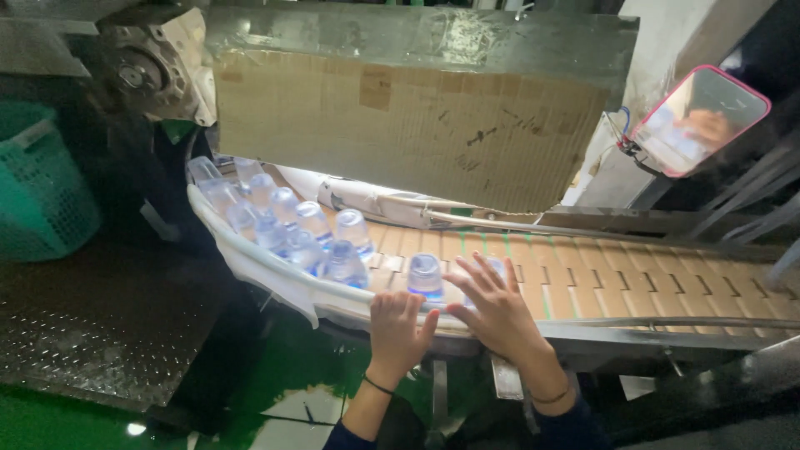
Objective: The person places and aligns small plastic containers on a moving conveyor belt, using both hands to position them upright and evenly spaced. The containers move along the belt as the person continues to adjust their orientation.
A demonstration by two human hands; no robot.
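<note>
Several clear plastic bottles stand crowded on a tan slatted conveyor belt, lit from behind. My left hand rests on the white guide rail at the belt's near edge, fingers curled over it, holding nothing. One bottle stands just beyond it. My right hand lies flat with fingers spread over the belt edge, beside that bottle and partly covering another.
A large cardboard sheet covers the machine above the belt. A pink-framed mirror hangs at upper right. A green plastic basket stands at left by a metal tread plate. The floor below is green.
</note>
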